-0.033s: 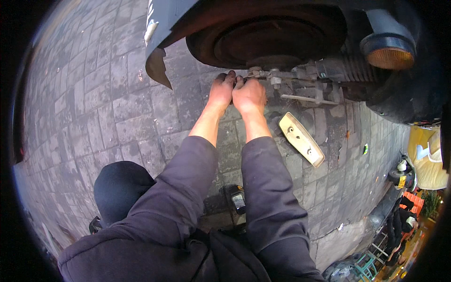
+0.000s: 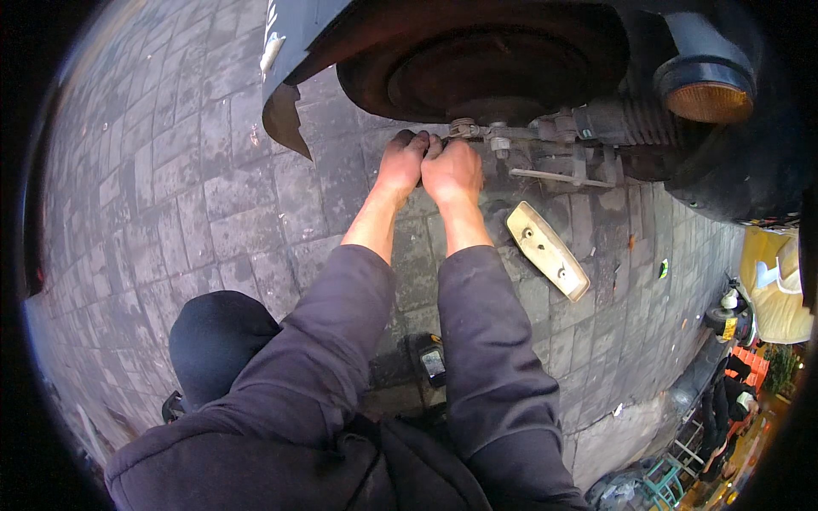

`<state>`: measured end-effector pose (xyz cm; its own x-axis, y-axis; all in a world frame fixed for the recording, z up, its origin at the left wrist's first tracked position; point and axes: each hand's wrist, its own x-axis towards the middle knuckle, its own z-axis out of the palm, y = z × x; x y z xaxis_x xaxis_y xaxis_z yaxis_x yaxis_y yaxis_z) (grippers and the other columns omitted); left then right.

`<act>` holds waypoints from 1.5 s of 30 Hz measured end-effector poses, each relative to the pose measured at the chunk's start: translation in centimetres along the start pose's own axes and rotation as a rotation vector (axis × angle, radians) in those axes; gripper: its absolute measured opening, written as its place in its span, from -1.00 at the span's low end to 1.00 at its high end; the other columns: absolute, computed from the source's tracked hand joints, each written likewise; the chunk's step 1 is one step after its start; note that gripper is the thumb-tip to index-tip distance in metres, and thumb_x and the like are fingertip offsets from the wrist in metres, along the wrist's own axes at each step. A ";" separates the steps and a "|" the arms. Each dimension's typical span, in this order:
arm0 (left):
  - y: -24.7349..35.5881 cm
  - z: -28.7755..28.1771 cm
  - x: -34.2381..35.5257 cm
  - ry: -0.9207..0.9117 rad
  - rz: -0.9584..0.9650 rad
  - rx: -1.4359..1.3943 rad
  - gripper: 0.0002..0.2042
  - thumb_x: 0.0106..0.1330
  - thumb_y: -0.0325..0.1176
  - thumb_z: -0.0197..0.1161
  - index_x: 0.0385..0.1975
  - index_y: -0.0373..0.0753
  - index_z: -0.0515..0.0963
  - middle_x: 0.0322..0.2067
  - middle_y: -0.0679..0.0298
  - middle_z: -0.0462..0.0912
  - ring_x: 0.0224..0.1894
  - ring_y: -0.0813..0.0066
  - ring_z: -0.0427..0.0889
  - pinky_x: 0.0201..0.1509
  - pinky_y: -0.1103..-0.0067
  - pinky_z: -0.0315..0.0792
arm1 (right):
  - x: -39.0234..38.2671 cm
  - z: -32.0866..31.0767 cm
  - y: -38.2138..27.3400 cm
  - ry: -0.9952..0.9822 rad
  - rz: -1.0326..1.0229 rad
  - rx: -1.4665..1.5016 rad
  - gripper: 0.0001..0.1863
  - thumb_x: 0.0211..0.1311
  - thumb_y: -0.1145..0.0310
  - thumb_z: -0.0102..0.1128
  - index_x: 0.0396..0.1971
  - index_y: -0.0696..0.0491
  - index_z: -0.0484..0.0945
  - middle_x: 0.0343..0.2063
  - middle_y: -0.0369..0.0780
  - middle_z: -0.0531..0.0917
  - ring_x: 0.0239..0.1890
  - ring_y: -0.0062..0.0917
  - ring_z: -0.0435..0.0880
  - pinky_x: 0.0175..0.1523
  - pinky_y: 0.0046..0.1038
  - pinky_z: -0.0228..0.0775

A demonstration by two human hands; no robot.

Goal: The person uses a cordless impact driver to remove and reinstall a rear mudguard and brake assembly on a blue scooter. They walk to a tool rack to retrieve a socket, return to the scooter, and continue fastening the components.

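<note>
The dark wheel (image 2: 503,72) fills the top of the view, with a bent blue panel (image 2: 319,38) hanging at its left, its torn lower corner coming down to the left of the hands. Right of the wheel sit an orange lamp (image 2: 709,102) and a ribbed dark part (image 2: 643,126). Along the wheel's near edge runs the metal hardware (image 2: 500,138), its left end just beside the fingers; a pale metal bar (image 2: 558,178) crosses below it, to the right of the hands. This hardware and the wheel's rim close off the space above the hands.

On the paved ground (image 2: 247,213), nearer the person than the wheel and toward the right, lies a cream tray-like piece (image 2: 547,251). A dark device (image 2: 433,362) lies farther from the wheel, between the forearms.

Both forearms, in dark sleeves, reach forward to the wheel's near edge, converging. The left hand (image 2: 402,162) and right hand (image 2: 453,170) meet just below it, backs up, thumbs side by side, fingers bent. Each grip looks narrow, but whatever is between the fingers is hidden, so I cannot tell what either holds.
</note>
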<state>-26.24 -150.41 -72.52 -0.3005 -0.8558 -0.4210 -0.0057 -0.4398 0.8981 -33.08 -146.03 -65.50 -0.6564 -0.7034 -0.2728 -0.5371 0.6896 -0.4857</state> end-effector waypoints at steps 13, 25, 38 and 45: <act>-1.3 -0.1 2.8 0.024 0.321 0.611 -0.65 0.37 -0.13 0.05 -0.40 -0.33 0.57 -0.42 0.21 0.62 -0.39 0.37 0.57 -0.34 0.45 0.39 | 0.1 -0.1 0.2 0.023 -0.028 -0.012 -0.56 0.24 0.11 0.08 -0.42 0.26 0.64 -0.30 0.14 0.64 -0.15 0.03 0.62 -0.03 -0.13 0.47; -1.4 0.1 2.4 0.152 0.497 0.712 -0.66 0.38 -0.14 -0.03 -0.32 -0.29 0.58 -0.38 -0.02 0.63 -0.29 0.04 0.61 -0.27 0.25 0.44 | 0.1 -0.1 0.4 0.011 -0.030 -0.019 -0.56 0.23 0.10 0.09 -0.38 0.25 0.64 -0.27 0.13 0.64 -0.14 0.03 0.62 -0.03 -0.12 0.47; 0.0 -0.4 1.7 0.094 0.268 0.520 -0.60 0.37 -0.07 0.04 -0.36 -0.37 0.55 -0.53 0.17 0.57 -0.61 0.40 0.48 -0.58 0.48 0.28 | 0.3 0.1 0.7 0.026 -0.032 0.003 -0.52 0.25 0.05 0.08 -0.39 0.24 0.64 -0.26 0.13 0.64 -0.12 0.02 0.62 -0.02 -0.13 0.47; -2.4 -1.1 3.3 0.100 0.525 0.604 -0.62 0.37 -0.09 0.04 -0.35 -0.35 0.54 -0.60 0.20 0.53 -0.69 0.46 0.40 -0.66 0.52 0.20 | 0.4 0.1 1.0 0.007 -0.036 0.038 -0.52 0.24 0.05 0.10 -0.34 0.27 0.62 -0.25 0.16 0.63 -0.09 0.06 0.59 0.01 -0.10 0.44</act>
<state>-26.17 -152.50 -76.19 -0.3207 -0.9428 0.0913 -0.4106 0.2253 0.8836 -33.77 -145.64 -66.16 -0.6410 -0.7261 -0.2488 -0.5397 0.6569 -0.5264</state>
